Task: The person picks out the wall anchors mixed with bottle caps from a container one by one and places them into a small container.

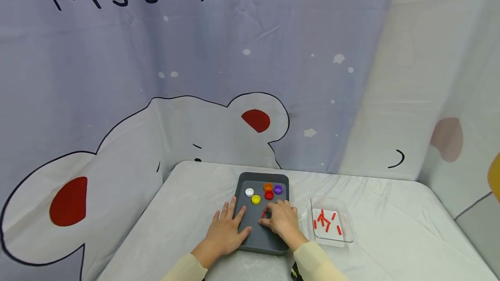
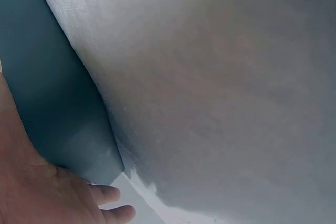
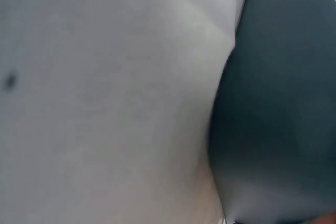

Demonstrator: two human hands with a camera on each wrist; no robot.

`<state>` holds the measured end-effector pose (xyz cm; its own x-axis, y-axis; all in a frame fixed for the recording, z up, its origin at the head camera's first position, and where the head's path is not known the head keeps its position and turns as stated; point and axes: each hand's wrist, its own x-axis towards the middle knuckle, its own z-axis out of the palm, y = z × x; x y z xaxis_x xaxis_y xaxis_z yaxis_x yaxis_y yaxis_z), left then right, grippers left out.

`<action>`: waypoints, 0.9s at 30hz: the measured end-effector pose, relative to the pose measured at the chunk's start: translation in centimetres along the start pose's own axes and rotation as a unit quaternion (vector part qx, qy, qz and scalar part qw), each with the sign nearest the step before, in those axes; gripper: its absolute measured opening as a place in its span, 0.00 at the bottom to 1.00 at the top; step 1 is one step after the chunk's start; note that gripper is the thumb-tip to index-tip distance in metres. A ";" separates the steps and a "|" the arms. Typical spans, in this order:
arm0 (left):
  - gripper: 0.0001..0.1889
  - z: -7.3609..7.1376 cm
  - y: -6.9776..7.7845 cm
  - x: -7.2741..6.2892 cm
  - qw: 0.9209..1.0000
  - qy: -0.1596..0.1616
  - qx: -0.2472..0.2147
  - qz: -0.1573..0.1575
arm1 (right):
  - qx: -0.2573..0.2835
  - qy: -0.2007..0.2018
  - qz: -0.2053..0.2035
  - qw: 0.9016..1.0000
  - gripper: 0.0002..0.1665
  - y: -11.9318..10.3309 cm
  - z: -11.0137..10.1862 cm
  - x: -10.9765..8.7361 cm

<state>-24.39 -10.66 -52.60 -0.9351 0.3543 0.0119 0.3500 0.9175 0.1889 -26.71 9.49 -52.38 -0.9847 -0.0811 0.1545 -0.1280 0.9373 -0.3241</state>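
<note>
A dark grey baking tray [image 1: 259,243] lies on the cloth-covered table before me. My left hand [image 1: 225,231] rests on the tray's left edge with its fingers spread; the left wrist view shows part of that hand [image 2: 47,195] along the tray [image 2: 58,77]. Over the middle of the tray, my right hand [image 1: 282,219] pinches a small red stick [image 1: 263,214] between thumb and fingertips. Beyond it, on the tray's far half, sit small round caps: white [image 1: 249,192], yellow [image 1: 255,199], red [image 1: 268,195], orange [image 1: 268,187] and purple [image 1: 278,189].
To the right of the tray stands a clear plastic box [image 1: 343,235] with several red sticks [image 1: 327,227] inside. A dark object [image 1: 296,272] shows beside the right sleeve [image 1: 316,261]. A printed curtain [image 1: 218,55] hangs behind the table.
</note>
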 end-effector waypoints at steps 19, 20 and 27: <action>0.37 -0.2 -0.1 -0.1 1.000 0.007 0.005 0.001 | -0.009 -0.005 0.002 1.000 0.17 -0.3 0.1 0.2; 0.37 -0.2 -0.1 -0.1 1.000 0.007 0.003 0.001 | -0.008 -0.005 0.001 1.000 0.17 -0.2 0.2 0.1; 0.37 -0.3 0.1 0.0 1.000 0.002 0.004 -0.004 | 0.005 0.002 -0.008 1.000 0.16 0.0 -0.2 0.0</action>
<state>-24.33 -10.59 -52.30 -0.9382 0.3459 0.0134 0.3425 0.9218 0.1817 -26.72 9.59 -52.21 -0.9820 -0.0944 0.1636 -0.1447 0.9328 -0.3300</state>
